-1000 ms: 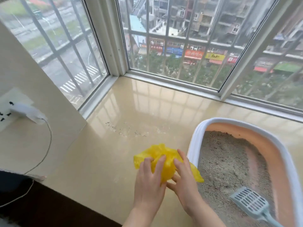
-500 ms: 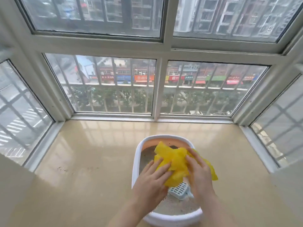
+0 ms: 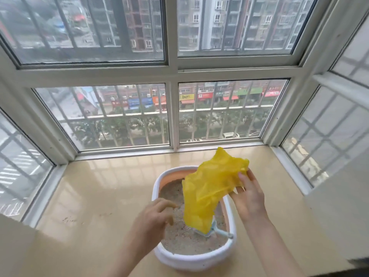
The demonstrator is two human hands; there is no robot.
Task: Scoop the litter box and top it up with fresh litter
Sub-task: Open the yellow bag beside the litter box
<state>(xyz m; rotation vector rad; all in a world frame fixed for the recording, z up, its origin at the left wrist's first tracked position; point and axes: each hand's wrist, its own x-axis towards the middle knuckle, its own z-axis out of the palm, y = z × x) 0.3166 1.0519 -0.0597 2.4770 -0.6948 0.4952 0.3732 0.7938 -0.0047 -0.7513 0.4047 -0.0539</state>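
A white-rimmed litter box [image 3: 191, 261] with a peach inner wall sits on the beige window ledge, filled with grey litter [image 3: 185, 240]. A pale blue scoop [image 3: 216, 231] lies in it at the right, mostly hidden by the bag. My right hand [image 3: 249, 193] pinches a thin yellow plastic bag [image 3: 209, 188] by its upper edge, and the bag hangs unfolded over the box. My left hand [image 3: 153, 218] hovers over the box's left rim with fingers loosely curled, holding nothing.
The ledge [image 3: 99, 196] is a glossy bay-window sill enclosed by barred windows [image 3: 171, 108] at the back and on both sides. A few litter grains [image 3: 69, 218] lie scattered on the ledge to the left. A white wall [image 3: 339, 216] stands at the right.
The bag was crumpled between both hands; now my left hand has let go and my right hand lifts it, so it hangs open. The view has swung to centre on the box.
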